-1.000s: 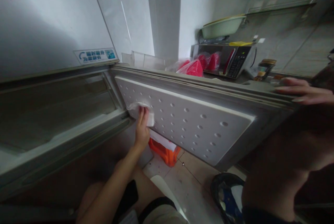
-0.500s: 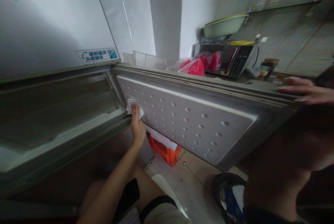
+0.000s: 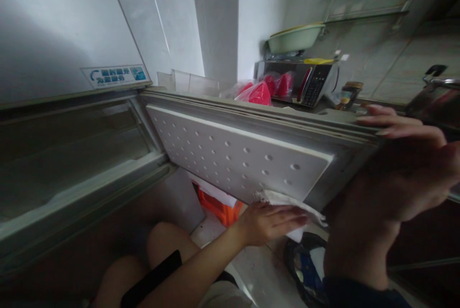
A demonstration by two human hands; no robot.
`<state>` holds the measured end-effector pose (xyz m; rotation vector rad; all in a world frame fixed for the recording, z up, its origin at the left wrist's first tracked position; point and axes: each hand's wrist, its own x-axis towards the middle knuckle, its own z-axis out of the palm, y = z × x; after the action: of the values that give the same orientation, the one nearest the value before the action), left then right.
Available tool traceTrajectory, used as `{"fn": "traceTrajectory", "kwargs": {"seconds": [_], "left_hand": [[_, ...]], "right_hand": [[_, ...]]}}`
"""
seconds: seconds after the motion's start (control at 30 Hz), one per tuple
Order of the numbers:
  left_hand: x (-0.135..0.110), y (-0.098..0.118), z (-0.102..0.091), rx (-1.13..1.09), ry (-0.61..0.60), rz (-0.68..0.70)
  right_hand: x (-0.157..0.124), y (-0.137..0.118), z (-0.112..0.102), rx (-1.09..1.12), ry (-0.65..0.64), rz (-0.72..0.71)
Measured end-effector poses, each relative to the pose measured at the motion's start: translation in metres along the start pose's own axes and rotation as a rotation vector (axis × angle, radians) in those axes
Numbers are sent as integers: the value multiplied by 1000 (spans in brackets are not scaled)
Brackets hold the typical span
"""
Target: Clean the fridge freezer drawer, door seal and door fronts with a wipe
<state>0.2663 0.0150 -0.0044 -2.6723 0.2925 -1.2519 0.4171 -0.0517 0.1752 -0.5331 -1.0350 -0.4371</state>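
My left hand (image 3: 269, 224) is closed on a white cloth (image 3: 287, 199) and presses it against the lower edge of an open refrigerator door (image 3: 215, 150), towards its free end. The door's inner side is a pale panel with rows of round dimples. My right hand (image 3: 413, 150) grips the door's upper corner, fingers laid over the top edge; its palm is in shadow. To the left, the refrigerator compartment (image 3: 72, 154) stands open and dim inside. A sticker (image 3: 115, 76) is on the closed upper door.
Beyond the door stand a microwave (image 3: 309, 85), a pale green basin (image 3: 296, 39), red bagged items (image 3: 257, 93) and a jar (image 3: 350, 92). Below are an orange stool (image 3: 224, 213) and a lined bin (image 3: 305, 269). A black phone (image 3: 154, 277) rests on my thigh.
My left hand has carried the cloth rightwards from the door's hinge side to the lower edge near its free end. My right hand stays on the door's corner. The view has shifted slightly right.
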Motion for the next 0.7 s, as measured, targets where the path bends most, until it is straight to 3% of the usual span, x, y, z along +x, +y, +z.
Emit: {"fn": "traceTrajectory", "kwargs": {"seconds": [0.17,0.33,0.47,0.7], "left_hand": [[10,-1,-1,26,-83,98],[-7,-20,-13,35,-80,147],[-42,-45,-21,8,-103,86],[-124,-105,-30,83,-24,-252]], "right_hand": [[0,1,-2,11,-16,23],[2,5,-3,4,-3,-21],[3,10,-2,6,17,-64],[-1,-2,3,-28,12,33]]}}
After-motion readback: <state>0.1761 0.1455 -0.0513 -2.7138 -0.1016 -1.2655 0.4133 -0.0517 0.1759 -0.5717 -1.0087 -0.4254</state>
